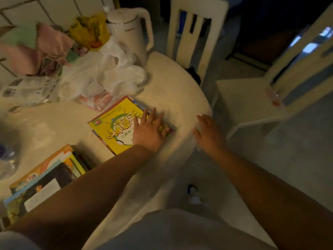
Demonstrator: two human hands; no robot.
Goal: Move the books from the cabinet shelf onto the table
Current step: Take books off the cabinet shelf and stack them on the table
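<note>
The fingers (155,117) of the left hand (149,130) lie straight and spread, pressed flat on the right-hand end of a yellow book (119,123); they grasp nothing, only rest on its cover. The fingertips reach just past the book's far right edge onto the bare desk (171,91). The right hand (207,132) hovers or rests at the rounded edge of the desk, just beside the left hand and apart from the book, its fingers relaxed, slightly spread and holding nothing; whether it touches the desk cannot be told.

The yellow book lies flat on the pale round desk, turned at an angle, with large printed characters on its cover. It seems to sit on top of at least one other book, whose reddish edge shows along its upper left side. Nearer the person, toward the lower left, a second pile of books (46,179) lies on the desk, well apart from both hands and partly hidden by the left forearm.

Beyond the yellow book sit crumpled white plastic bags (108,73), a white electric kettle (129,33), a yellow bag (90,31) and a heap of pink and green cloth (41,49). Two pale wooden chairs (194,38) stand at the far and right sides of the desk.
</note>
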